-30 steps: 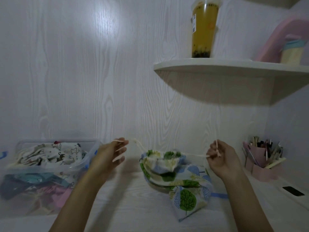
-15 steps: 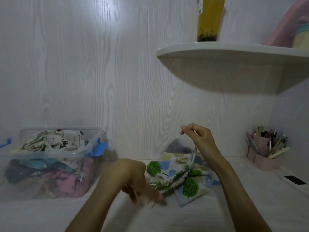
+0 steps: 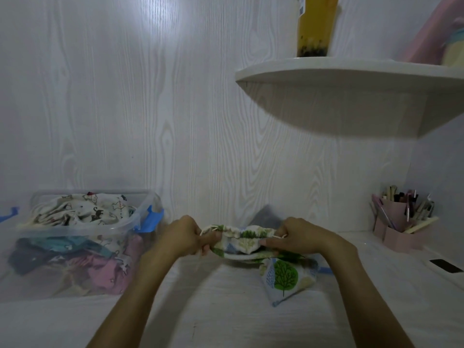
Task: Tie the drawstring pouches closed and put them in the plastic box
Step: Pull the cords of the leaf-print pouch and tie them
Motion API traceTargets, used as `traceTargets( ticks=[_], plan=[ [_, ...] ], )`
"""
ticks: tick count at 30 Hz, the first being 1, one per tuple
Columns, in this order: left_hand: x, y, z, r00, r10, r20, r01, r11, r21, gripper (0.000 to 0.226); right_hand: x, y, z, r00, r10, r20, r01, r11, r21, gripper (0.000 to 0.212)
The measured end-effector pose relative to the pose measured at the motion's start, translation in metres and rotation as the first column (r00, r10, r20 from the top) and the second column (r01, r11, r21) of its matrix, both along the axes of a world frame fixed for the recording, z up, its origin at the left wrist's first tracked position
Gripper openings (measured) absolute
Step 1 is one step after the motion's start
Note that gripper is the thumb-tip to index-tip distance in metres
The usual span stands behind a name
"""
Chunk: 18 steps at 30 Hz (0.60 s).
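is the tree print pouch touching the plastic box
Apart. In the head view a strip of bare desk lies between the plastic box and the tree-print pouch, which the left hand and right hand grip at its ends.

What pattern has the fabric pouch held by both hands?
Green trees on the pale fabric drawstring pouch, head view.

Dim, bluish lighting is noted; a soft glare patch is seen on the wall [image 3: 165, 18], edges are bowed, detail is blurred.
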<state>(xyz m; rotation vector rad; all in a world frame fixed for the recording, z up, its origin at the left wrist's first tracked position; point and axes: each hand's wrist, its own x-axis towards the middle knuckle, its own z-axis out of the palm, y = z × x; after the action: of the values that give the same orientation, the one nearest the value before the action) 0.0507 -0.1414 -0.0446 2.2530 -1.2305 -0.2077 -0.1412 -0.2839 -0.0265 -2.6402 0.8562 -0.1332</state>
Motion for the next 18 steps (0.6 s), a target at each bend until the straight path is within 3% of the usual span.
traceTargets(
  ticks=[2,4,5,6,7,9,11,13,16,18],
  plan=[
    [0.002,0.005,0.009,0.941,-0.1,-0.324,0.073,0.993,-0.095,0.046,-0.005,0.003,0.004,0.973,0.046,0.228,-0.076,0.989,0.125,0.046],
    [0.006,0.007,0.017,0.684,-0.27,-0.677,-0.012,0.925,-0.381,0.042,-0.006,0.006,0.009,0.85,-0.011,0.527,-0.185,0.93,0.317,0.046],
    [0.006,0.005,0.02,0.527,-0.388,-0.756,-0.099,0.856,-0.508,0.04,-0.004,0.006,0.009,0.771,-0.08,0.632,-0.234,0.887,0.398,0.045],
    [0.005,0.003,0.022,0.43,-0.471,-0.77,-0.173,0.794,-0.583,0.039,0.001,0.004,0.009,0.701,-0.157,0.696,-0.262,0.85,0.456,0.045],
    [0.002,0.0,0.021,0.41,-0.496,-0.765,-0.229,0.756,-0.613,0.039,0.005,0.001,0.007,0.652,-0.223,0.725,-0.262,0.831,0.491,0.045],
    [-0.004,-0.002,0.021,0.529,-0.412,-0.742,-0.29,0.734,-0.615,0.04,0.011,-0.005,0.006,0.589,-0.332,0.737,-0.223,0.81,0.543,0.043],
    [-0.003,0.0,0.022,0.719,-0.203,-0.665,-0.338,0.734,-0.589,0.042,0.005,-0.014,0.005,0.51,-0.482,0.712,-0.181,0.75,0.637,0.04],
    [0.003,0.004,0.023,0.827,-0.05,-0.561,-0.374,0.695,-0.614,0.045,-0.009,-0.026,0.005,0.426,-0.608,0.67,-0.121,0.696,0.708,0.038],
    [0.004,0.006,0.02,0.939,0.095,-0.33,-0.304,0.679,-0.668,0.048,-0.014,-0.032,0.003,0.424,-0.634,0.647,0.086,0.739,0.668,0.038],
    [0.001,0.006,0.014,0.969,0.241,-0.056,-0.227,0.78,-0.584,0.047,-0.012,-0.033,-0.002,0.493,-0.56,0.666,0.287,0.827,0.483,0.041]
  ],
)
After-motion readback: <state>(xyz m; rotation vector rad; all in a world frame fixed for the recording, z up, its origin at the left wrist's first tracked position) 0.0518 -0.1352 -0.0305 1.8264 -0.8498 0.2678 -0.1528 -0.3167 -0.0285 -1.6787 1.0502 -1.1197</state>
